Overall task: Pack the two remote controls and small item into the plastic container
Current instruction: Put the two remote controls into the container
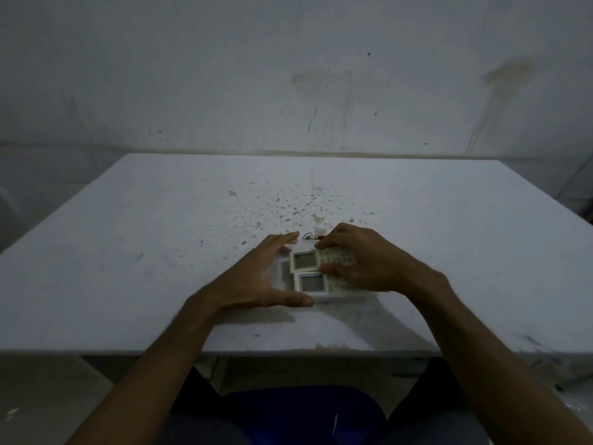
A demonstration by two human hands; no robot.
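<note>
Two white remote controls with grey screens lie side by side in a clear plastic container point(284, 273) near the table's middle front. The far remote point(308, 260) sits slightly tilted; the near remote point(313, 282) lies below it. My right hand point(362, 260) lies over the button ends of both remotes, fingers pinching the far one. My left hand point(256, 277) cups the container's left side, thumb along its front wall. A small dark-and-red item point(313, 236) lies just beyond the container, by my right fingertips.
A small white piece point(320, 229) rests on the speckled white table point(128, 252) just past the small item. A stained wall stands behind the table's far edge. Below the front edge sits something blue point(305, 409).
</note>
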